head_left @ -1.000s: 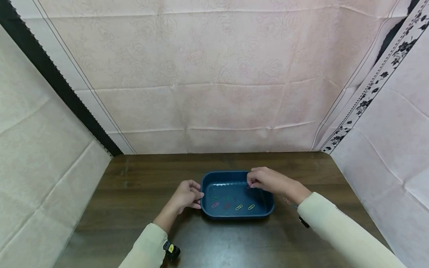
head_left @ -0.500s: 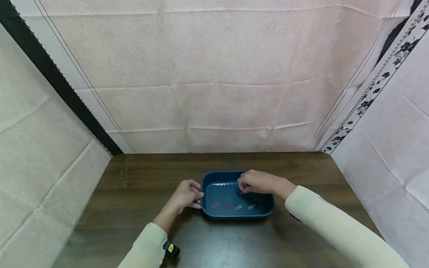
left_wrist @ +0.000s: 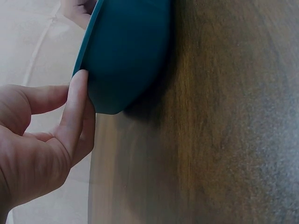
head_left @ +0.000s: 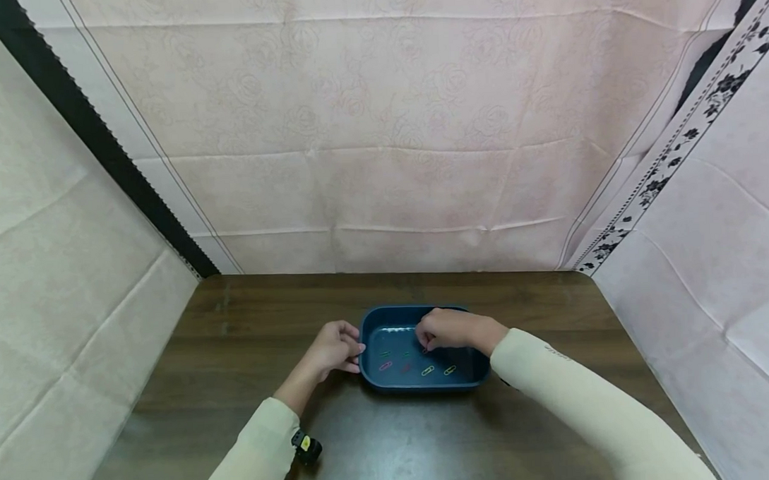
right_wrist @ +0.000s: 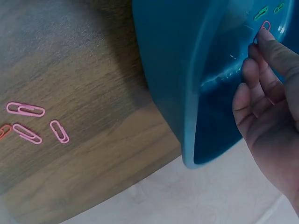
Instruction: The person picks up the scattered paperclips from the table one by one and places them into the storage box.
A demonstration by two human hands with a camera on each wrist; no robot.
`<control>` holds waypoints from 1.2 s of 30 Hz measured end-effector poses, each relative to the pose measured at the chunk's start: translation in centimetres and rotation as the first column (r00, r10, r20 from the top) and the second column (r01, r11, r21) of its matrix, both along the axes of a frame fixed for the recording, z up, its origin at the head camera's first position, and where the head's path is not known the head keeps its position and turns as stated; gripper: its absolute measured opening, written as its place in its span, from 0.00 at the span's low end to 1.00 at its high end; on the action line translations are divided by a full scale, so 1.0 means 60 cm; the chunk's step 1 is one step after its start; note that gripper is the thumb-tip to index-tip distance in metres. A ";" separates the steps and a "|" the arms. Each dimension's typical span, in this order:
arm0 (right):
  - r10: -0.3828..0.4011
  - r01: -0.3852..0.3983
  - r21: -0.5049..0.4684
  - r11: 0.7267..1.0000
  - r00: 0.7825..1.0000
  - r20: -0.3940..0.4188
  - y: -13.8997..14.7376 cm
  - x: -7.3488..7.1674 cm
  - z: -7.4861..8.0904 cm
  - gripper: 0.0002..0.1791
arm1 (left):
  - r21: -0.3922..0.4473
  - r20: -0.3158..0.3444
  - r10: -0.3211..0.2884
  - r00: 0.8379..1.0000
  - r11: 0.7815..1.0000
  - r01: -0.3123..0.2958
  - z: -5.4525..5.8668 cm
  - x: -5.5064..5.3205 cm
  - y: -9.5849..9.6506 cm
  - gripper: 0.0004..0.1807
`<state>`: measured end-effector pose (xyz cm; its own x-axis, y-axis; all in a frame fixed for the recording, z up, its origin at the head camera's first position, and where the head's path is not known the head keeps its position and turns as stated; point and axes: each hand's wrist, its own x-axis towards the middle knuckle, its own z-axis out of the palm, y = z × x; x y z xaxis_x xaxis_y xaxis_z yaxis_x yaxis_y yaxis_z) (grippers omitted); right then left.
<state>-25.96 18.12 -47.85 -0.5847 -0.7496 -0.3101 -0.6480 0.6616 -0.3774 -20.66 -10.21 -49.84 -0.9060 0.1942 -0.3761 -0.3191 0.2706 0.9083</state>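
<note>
A dark blue rectangular tray (head_left: 424, 389) stands on the wooden table. My left hand (head_left: 339, 347) holds its left end, fingertips at the rim, as the left wrist view shows up close. My right hand (head_left: 448, 328) is over the inside of the tray, its thumb and finger pinching a red paper clip (right_wrist: 266, 25). Spread over the tray floor are two green paper clips (right_wrist: 260, 13), a pink paper clip (head_left: 385, 366), a red one in the head view, and two yellow paper clips (head_left: 450, 370). My right hand hides part of the tray's far right side.
In the right wrist view, several pink paper clips (right_wrist: 59, 131) and an orange paper clip (right_wrist: 4, 131) lie on the table (right_wrist: 93, 161) outside the tray. Pale cloth (head_left: 380, 127) hangs behind the table and along both sides.
My right hand has moved left and slightly down over the tray, carrying the red paper clip from near the right end toward the middle. My left hand stays at the left rim.
</note>
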 end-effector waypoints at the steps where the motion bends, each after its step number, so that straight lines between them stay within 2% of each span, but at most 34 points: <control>1: 0.000 0.000 0.002 1.000 1.000 0.006 -0.001 -0.001 -0.003 0.04 | 0.001 0.000 0.000 1.000 1.000 0.000 0.000 0.000 0.000 0.14; 11: -0.039 0.037 0.076 0.996 0.999 0.032 -0.011 -0.002 -0.015 0.05 | -0.007 -0.005 -0.003 1.000 1.000 0.003 0.002 -0.001 0.002 0.14; 24: -0.083 0.079 0.091 0.993 0.996 0.040 -0.020 0.001 -0.023 0.08 | 0.004 0.000 -0.007 1.000 1.000 0.007 0.002 0.000 0.001 0.15; 36: -0.062 0.061 0.073 0.995 0.998 0.013 -0.019 0.007 -0.017 0.04 | -0.003 -0.004 -0.005 1.000 1.000 0.005 0.003 0.001 0.000 0.15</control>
<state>-25.51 16.96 -48.88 -0.6239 -0.6873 -0.3719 -0.5993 0.7262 -0.3368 -20.62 -10.18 -49.67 -0.9067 0.1975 -0.3728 -0.3137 0.2753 0.9087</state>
